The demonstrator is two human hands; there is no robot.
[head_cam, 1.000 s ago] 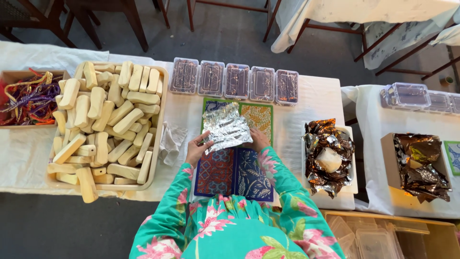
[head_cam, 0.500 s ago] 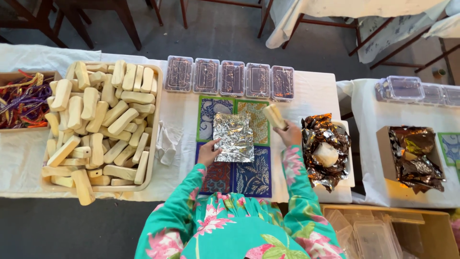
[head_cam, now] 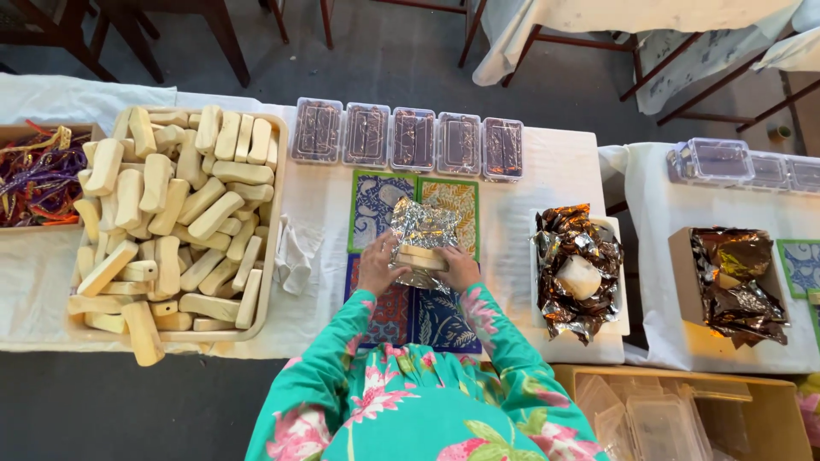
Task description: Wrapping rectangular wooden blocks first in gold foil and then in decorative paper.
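So five clear lidded boxes (head_cam: 408,138) line the far edge; your left hand (head_cam: 378,266) and right hand (head_cam: 459,268) both grip a pale bar (head_cam: 421,257) on crinkled silver foil (head_cam: 420,232).

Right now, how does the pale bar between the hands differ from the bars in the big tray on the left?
The bar between the hands lies alone on a crinkled silver foil sheet; the tray bars are bare and heaped many together. The left hand and right hand touch the first; nobody touches the tray bars. Both are pale, oblong blocks.
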